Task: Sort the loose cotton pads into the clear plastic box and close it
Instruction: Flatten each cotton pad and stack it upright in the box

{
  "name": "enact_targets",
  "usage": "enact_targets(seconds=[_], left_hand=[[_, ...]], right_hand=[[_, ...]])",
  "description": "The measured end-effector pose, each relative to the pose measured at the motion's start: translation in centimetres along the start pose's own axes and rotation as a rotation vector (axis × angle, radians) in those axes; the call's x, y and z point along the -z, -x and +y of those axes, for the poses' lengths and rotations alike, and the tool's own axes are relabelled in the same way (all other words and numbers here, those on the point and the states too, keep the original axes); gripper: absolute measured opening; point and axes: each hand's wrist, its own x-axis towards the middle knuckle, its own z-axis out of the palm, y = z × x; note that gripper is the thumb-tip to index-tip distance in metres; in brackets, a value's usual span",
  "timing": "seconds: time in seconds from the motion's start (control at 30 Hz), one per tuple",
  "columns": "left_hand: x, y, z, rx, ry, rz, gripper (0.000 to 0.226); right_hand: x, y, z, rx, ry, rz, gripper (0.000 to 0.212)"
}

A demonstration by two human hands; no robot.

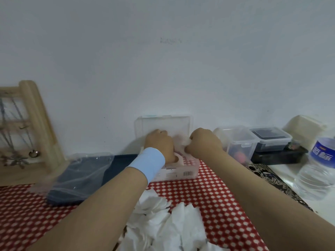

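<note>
The clear plastic box [181, 172] stands against the wall on the red dotted cloth, its lid [163, 124] upright behind it. My left hand [160, 143], a light blue band on its wrist, reaches down into the box with its fingers curled; what they touch is hidden. My right hand [204, 142] hovers over the box's right side, pinching a white cotton pad [185, 141]. A heap of loose white cotton pads [168, 220] lies on the cloth near me, between my forearms.
A dark flat item in a clear bag [81, 178] lies left of the box. A wooden jewellery stand [27, 127] is at far left. Small clear containers [253, 140] and a water bottle [319, 169] sit at the right.
</note>
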Motion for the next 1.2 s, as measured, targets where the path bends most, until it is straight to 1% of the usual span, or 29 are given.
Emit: enact_targets(seconds=[0.1,0.2,0.27,0.33,0.43,0.53,0.6,0.7,0.8,0.9,0.97,1.07,1.13,1.17,1.2], left_hand=[[-0.5,0.1,0.0,0.037,0.055,0.018,0.048],[-0.6,0.5,-0.1,0.026,0.089,0.023,0.043],[-0.5,0.8,-0.2,0.000,0.122,0.013,0.042],[-0.6,1.0,-0.6,-0.025,0.130,0.020,0.041],[-1.2,1.1,-0.8,-0.047,0.132,0.024,0.042],[-1.2,1.4,-1.2,-0.059,0.162,0.025,0.039],[-1.0,1.7,-1.6,-0.069,0.192,0.007,0.041],[-0.6,2.4,-1.8,-0.096,0.239,-0.019,0.046],[-0.6,3.4,-2.1,-0.124,0.326,-0.048,0.055],[-0.8,4.8,-3.3,-0.123,0.338,-0.034,0.053],[-1.0,5.7,-4.0,-0.112,0.352,-0.064,0.059],[-1.2,6.2,-4.2,-0.093,0.401,-0.150,0.069],[-1.3,6.1,-3.9,-0.083,0.451,-0.213,0.069],[-1.4,6.0,-3.8,-0.074,0.475,-0.243,0.068],[-1.5,6.0,-3.7,-0.066,0.486,-0.268,0.067]], right_hand=[[0.2,0.0,-2.1,0.044,0.261,0.002,0.022],[-0.4,-0.3,-4.0,0.075,0.465,-0.025,0.016],[-0.6,-0.7,-4.5,0.069,0.524,-0.065,0.011],[-0.8,-1.0,-5.0,0.057,0.551,-0.066,0.007],[-1.1,-1.1,-5.3,0.011,0.490,-0.057,0.009],[-0.4,-1.6,-4.9,-0.086,0.331,-0.167,0.021],[0.2,-2.0,-4.4,-0.135,0.307,-0.240,0.022],[-0.7,-2.0,-3.8,-0.138,0.276,-0.222,0.021],[-1.6,-1.8,-3.3,-0.098,0.227,-0.188,0.024],[-0.7,-1.6,-2.5,-0.028,0.152,-0.172,0.036],[0.3,-1.2,-1.6,0.028,0.137,-0.089,0.038],[1.3,-0.1,-0.6,0.087,0.132,0.065,0.027],[1.1,0.7,-0.1,0.182,0.082,0.161,0.030],[0.8,0.9,0.2,0.238,0.056,0.182,0.033],[0.4,1.0,0.4,0.296,0.038,0.169,0.035]])
